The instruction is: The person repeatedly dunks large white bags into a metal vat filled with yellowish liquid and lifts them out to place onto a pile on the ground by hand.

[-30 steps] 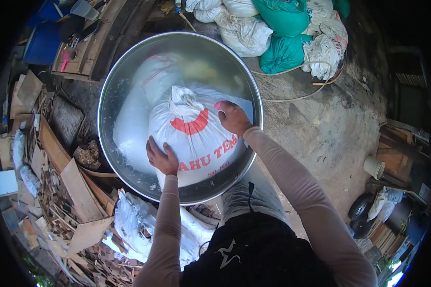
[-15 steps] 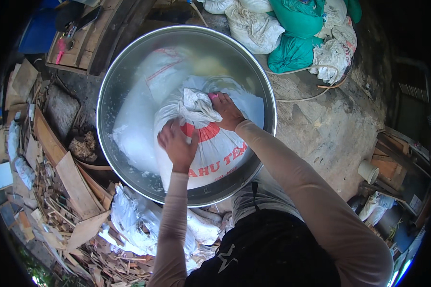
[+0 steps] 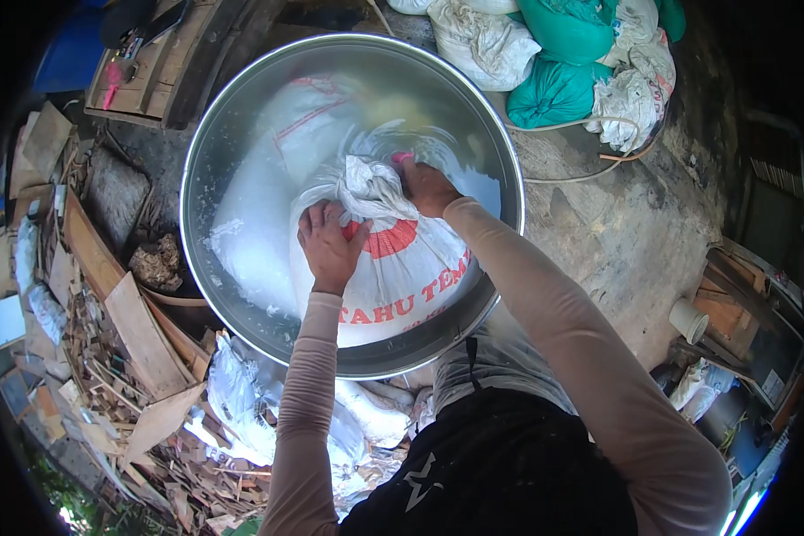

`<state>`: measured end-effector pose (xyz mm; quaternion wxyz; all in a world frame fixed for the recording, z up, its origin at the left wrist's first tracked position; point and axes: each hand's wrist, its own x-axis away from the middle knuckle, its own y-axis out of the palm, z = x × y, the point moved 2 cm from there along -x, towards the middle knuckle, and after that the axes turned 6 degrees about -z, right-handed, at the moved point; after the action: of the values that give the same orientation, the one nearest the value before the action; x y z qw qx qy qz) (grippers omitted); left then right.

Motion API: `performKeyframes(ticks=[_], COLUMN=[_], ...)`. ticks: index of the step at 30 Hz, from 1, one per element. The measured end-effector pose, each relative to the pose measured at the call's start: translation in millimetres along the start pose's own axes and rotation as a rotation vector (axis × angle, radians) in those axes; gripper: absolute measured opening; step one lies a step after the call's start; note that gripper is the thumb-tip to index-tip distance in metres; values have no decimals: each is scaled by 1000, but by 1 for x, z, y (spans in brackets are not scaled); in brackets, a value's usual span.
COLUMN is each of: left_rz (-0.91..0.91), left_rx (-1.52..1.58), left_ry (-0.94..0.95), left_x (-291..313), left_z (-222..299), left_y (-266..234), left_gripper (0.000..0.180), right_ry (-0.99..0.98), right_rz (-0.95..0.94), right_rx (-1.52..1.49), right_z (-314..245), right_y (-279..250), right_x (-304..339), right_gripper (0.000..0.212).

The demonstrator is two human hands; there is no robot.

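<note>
A full white woven sack (image 3: pixel 420 268) with red print sits in a large round metal tub (image 3: pixel 188 196) of cloudy water, its mouth gathered in a bunched neck (image 3: pixel 373 186). My left hand (image 3: pixel 330 248) lies against the sack just left of and below the neck, thumb and fingers apart. On the other side of the neck, my right hand (image 3: pixel 431 189) has its fingers curled at a small pink thing (image 3: pixel 402 158). The fingertips there are partly hidden. A second white sack (image 3: pixel 263 196), with a red stripe, lies mostly under water at the left.
Green sacks (image 3: pixel 558 94) and white sacks (image 3: pixel 484 45) are piled at the far right, near a thin hose (image 3: pixel 572 179). Wood scraps (image 3: pixel 156 438) and boards (image 3: pixel 143 335) cover the left. A wooden bench (image 3: pixel 156 67) stands far left; a white bucket (image 3: pixel 688 320) is at right.
My right hand has curled its fingers and the pink thing has shifted away from me, off the neck's edge. My left hand has moved slightly up the sack. Fresh ripples show beyond the neck.
</note>
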<state>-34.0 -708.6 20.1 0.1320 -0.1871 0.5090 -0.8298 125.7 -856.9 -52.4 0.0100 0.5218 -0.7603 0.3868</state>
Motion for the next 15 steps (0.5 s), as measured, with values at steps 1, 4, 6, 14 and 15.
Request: performKeyframes(ticks=[1,4,6,14,15], left_rz=[5,23,40,-25,-27], left_rx=[-1,43,73,-5,-4], left_ry=[5,44,127,202,195], left_x=[0,5,15,95,105], left_z=[0,-3,-5,20,23], left_y=[-1,-4,-8,-28,-27], left_gripper=[61,53,54,69,69], right_ry=[66,113,121,-95,-109], right_rz=[-26,26,67,333,344], right_rx=[-90,-45,-32,-41,-59], right_z=[1,-1,-12,-45,-51], right_y=[-3,3,3,15,14], right_x=[3,11,23,131,143], right_gripper=[46,44,42,32,34])
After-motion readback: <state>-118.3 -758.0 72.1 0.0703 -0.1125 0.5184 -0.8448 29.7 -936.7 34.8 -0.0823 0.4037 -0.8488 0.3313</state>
